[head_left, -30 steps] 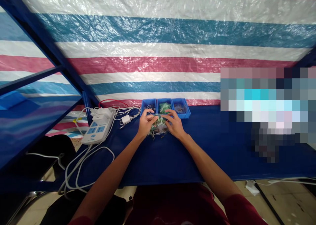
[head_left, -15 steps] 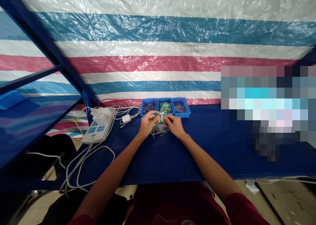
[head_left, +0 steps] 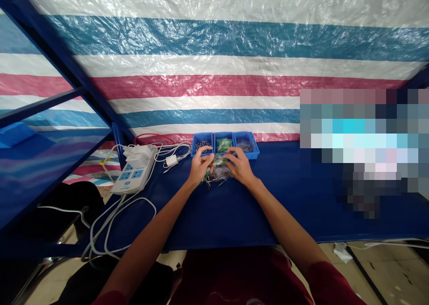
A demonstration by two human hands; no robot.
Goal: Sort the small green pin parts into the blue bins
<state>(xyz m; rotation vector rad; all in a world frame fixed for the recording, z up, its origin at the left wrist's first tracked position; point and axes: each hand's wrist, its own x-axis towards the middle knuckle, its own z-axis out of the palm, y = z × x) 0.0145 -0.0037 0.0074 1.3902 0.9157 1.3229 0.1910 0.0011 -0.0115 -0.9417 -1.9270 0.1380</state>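
My left hand (head_left: 200, 165) is at the left side of a loose pile of small parts (head_left: 219, 173), thumb and fingers apart. Across the pile, my right hand (head_left: 239, 165) has its fingers curved but spread, over the pile's right edge. The pile mixes clear and green plastic pieces with thin metal pins; single pieces are too small to make out. Just behind my hands stand three blue bins side by side: the left bin (head_left: 193, 149) holds dark and silvery thin parts, the middle bin (head_left: 215, 137) green pieces, the right bin (head_left: 256, 149) clear greyish pieces.
A white power strip (head_left: 134, 173) with plugs and looped white cables (head_left: 110, 227) lies on the left of the blue table (head_left: 221, 224). A white charger (head_left: 171, 160) rests near the bins. Behind hangs a striped tarp (head_left: 214, 86). The right side is blurred out.
Half a second ago both hands pinched a small green-and-white piece between them above the pile. Now the fingers have spread and that piece is no longer between the fingertips.
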